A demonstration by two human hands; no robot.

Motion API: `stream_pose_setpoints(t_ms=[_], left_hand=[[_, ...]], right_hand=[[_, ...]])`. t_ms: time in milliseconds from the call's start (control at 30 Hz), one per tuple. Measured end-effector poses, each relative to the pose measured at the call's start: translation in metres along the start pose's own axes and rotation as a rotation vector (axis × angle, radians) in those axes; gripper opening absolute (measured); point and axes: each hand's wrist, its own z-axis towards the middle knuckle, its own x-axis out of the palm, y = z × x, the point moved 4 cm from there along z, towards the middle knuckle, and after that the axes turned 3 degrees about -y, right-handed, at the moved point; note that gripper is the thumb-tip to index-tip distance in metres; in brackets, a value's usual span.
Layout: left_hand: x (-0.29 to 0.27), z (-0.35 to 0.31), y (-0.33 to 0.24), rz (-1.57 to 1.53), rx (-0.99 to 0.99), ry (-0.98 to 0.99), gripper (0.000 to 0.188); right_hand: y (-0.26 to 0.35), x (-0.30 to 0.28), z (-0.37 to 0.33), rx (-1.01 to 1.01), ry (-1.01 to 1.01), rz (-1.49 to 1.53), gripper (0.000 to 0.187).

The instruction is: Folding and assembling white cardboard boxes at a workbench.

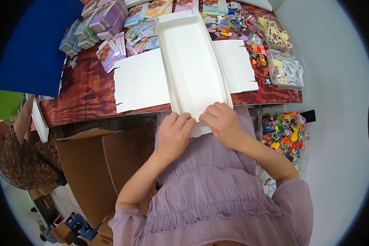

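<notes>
A long, shallow white cardboard box (194, 61) lies lengthwise before me, its near end jutting past the table edge over my lap. My left hand (176, 132) is closed on the left of that near end, fingertips over the rim. At the right of the same end, my right hand (221, 124) pinches the rim and the flap. Below the hands a bit of white flap (201, 130) shows. Under the box, flat white cardboard (141, 84) with slit edges sticks out on both sides. My thumbs are mostly hidden.
Stacked card packs (107, 18) and loose purple cards (112, 52) fill the back left of the wood-patterned table (84, 88). Small colourful trinkets (256, 51) and a clear tub (286, 74) are at right. Below stand a tub of trinkets (285, 133) and an open brown carton (86, 172). Another person's arm (24, 117) shows far left.
</notes>
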Motion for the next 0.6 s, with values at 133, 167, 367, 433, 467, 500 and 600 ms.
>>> stream_pose_setpoints(t_ms=[133, 167, 367, 433, 467, 500, 600], left_hand=[[-0.001, 0.001, -0.002, -0.068, -0.055, 0.05, 0.016], [-0.004, 0.001, -0.003, -0.089, -0.095, -0.008, 0.02], [-0.037, 0.002, -0.007, -0.722, -0.746, -0.333, 0.051], [-0.021, -0.003, -0.004, -1.443, -1.068, -0.297, 0.043], [-0.02, -0.001, -0.003, -1.438, -1.07, -0.307, 0.043], [-0.016, 0.0, -0.004, -1.478, -1.155, -0.327, 0.041], [-0.007, 0.004, 0.0, -1.555, -1.214, -0.439, 0.039]], right_hand=[[0.009, -0.001, 0.013, 0.027, 0.007, 0.04, 0.018], [0.007, 0.003, 0.014, 0.012, 0.039, 0.033, 0.018], [0.028, -0.007, 0.019, -0.201, -0.077, -0.131, 0.022], [0.036, -0.008, 0.019, -0.294, -0.178, -0.178, 0.025], [0.04, -0.005, 0.02, -0.301, -0.178, -0.171, 0.025], [0.042, -0.003, 0.022, -0.244, -0.186, -0.148, 0.024], [0.046, 0.005, 0.033, -0.123, -0.201, -0.056, 0.022]])
